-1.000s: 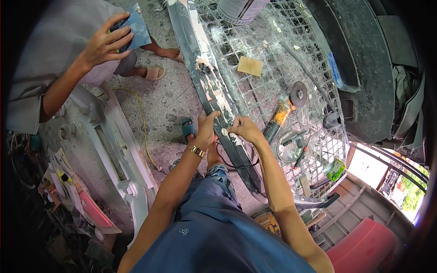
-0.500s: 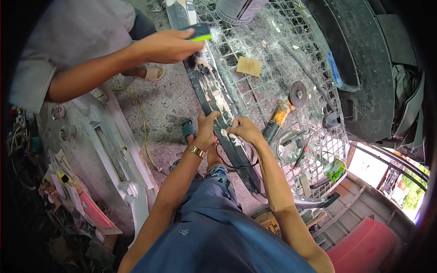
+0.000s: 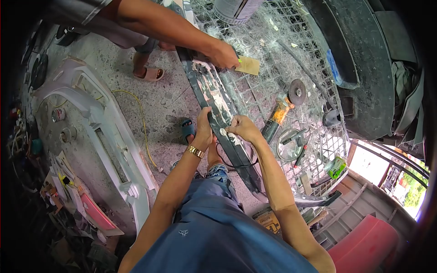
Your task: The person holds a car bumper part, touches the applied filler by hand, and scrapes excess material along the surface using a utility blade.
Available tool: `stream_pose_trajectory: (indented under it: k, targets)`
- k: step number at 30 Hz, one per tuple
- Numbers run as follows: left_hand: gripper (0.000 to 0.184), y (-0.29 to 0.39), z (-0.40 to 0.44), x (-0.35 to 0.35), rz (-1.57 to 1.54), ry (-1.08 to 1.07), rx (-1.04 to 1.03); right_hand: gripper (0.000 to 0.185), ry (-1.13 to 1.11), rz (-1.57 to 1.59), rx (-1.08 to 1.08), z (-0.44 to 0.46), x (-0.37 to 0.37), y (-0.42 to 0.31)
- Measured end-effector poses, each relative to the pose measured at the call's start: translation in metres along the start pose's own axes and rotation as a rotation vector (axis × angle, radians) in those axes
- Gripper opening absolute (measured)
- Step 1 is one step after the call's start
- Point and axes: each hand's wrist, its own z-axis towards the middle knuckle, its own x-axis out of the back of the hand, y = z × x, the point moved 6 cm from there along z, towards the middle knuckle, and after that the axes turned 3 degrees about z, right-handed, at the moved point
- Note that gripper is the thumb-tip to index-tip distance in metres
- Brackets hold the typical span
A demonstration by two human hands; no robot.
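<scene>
Since the earlier frame, the co-worker's hand (image 3: 224, 55) has been brought across the long dark bumper (image 3: 243, 160), and the thumb of the left hand (image 3: 204, 127) has been drawn back to its near edge. The left hand is held partly open against that edge, with its fingers largely hidden. The right hand (image 3: 245, 129) is curled, its thumb and fingertips at the bumper's other side, by a pale round spot (image 3: 223, 132). The bumper is laid along the side of the mesh counter (image 3: 255, 94), its upper face patched with pale filler (image 3: 222, 103). Beyond the right hand, an orange grinder (image 3: 281, 112) is set down near a round dish (image 3: 281, 152). Farther off, a tan sheet (image 3: 248, 66) is seen beside the co-worker's fingers, and a large can (image 3: 236, 11) is placed past it.
</scene>
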Motion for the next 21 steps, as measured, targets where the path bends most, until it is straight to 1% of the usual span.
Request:
stream_pose_trajectory:
  k: [2, 4, 10, 17, 21]
  targets:
    - [0.030, 0.000, -0.001, 0.000, -0.005, 0.002, 0.015, 0.034, -0.003, 0.000, -0.001, -0.001, 0.000, -0.002]
    - [0.034, 0.004, -0.006, -0.006, -0.002, -0.053, 0.007, 0.034, -0.002, -0.008, 0.000, -0.001, 0.000, -0.002]
    - [0.035, 0.015, -0.015, -0.016, -0.012, -0.060, -0.040, 0.033, 0.011, 0.007, 0.004, 0.002, -0.002, 0.005]
    - [0.031, 0.011, -0.005, -0.003, -0.001, -0.092, -0.031, 0.032, 0.012, 0.010, 0.020, 0.000, -0.002, 0.003]
    - [0.029, 0.011, -0.004, -0.004, -0.007, -0.098, -0.030, 0.034, 0.014, 0.025, 0.021, 0.002, -0.002, 0.006]
